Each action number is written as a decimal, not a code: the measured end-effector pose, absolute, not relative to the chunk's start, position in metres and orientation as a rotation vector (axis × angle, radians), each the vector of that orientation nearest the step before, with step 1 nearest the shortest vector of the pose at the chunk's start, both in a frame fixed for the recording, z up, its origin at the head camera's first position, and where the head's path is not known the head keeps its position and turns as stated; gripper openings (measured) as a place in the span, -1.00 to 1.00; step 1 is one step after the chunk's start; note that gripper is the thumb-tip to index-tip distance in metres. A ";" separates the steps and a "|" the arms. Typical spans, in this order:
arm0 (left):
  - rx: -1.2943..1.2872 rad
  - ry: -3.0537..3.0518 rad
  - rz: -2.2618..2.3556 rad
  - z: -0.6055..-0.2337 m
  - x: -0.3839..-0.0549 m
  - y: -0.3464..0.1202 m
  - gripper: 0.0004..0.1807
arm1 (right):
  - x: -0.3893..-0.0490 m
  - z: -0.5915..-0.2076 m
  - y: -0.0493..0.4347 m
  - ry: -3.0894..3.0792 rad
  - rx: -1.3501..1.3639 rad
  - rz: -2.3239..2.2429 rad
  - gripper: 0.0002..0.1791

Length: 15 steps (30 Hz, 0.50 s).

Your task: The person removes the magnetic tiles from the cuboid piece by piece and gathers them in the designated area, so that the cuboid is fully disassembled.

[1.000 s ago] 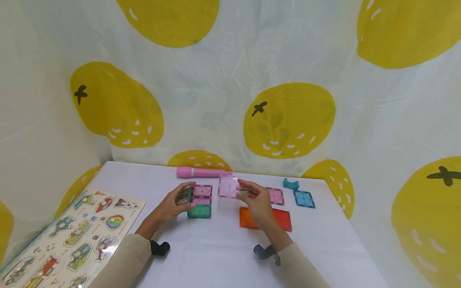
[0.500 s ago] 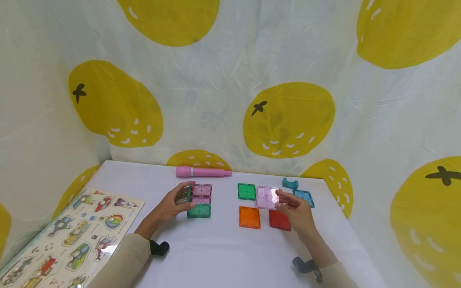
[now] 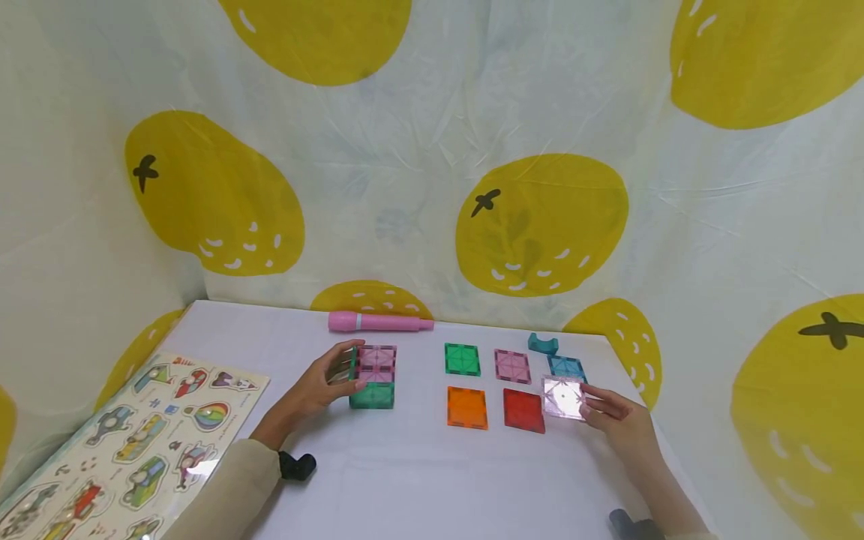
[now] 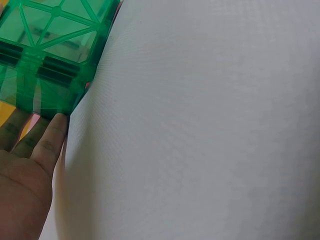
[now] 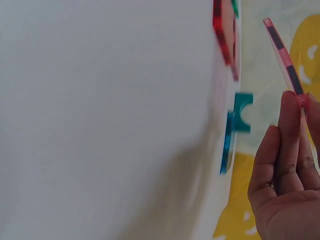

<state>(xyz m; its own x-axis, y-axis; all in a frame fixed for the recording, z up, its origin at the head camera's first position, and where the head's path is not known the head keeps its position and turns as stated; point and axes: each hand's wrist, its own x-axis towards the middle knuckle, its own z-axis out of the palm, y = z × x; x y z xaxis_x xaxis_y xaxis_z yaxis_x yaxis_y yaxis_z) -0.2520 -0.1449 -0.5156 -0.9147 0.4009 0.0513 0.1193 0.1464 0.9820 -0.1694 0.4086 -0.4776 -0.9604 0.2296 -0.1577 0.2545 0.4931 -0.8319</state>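
My left hand (image 3: 324, 379) holds a small box of magnetic tiles (image 3: 376, 358) by its left side, thumb at the near end and fingers at the far end. The box has pink panels on top and a green one in front; the left wrist view shows its green tile wall (image 4: 55, 35) against the fingers. Over the table's right part, my right hand (image 3: 624, 427) pinches a clear pink magnetic tile (image 3: 562, 397) by its right edge. That pink tile appears nearly edge-on in the right wrist view, raised above the table.
Flat tiles lie at middle right: green (image 3: 462, 360), pink (image 3: 512, 366), orange (image 3: 466, 408), red (image 3: 523, 410), and blue (image 3: 567, 367), partly covered by the held tile. Behind the blue one is a teal arched block (image 3: 543, 344). A pink toy microphone (image 3: 381, 322) lies behind; a puzzle board (image 3: 162, 427) is at left.
My right hand has carried the pink tile from beside the box rightward, past the flat tiles, to the front of the blue one. My left hand has stayed on the box.
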 end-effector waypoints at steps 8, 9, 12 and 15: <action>0.505 2.204 1.842 -0.515 -0.251 -0.145 -0.16 | -0.160 -0.487 0.444 2.701 0.530 -1.337 -0.30; 0.509 2.205 1.842 -0.515 -0.251 -0.146 -0.15 | -0.159 -0.488 0.445 2.703 0.546 -1.319 -0.31; 0.527 2.202 1.851 -0.516 -0.252 -0.146 -0.14 | -0.159 -0.487 0.446 2.706 0.577 -1.289 -0.34; 0.532 2.200 1.855 -0.516 -0.252 -0.146 -0.14 | -0.160 -0.485 0.445 2.722 0.588 -1.244 -0.35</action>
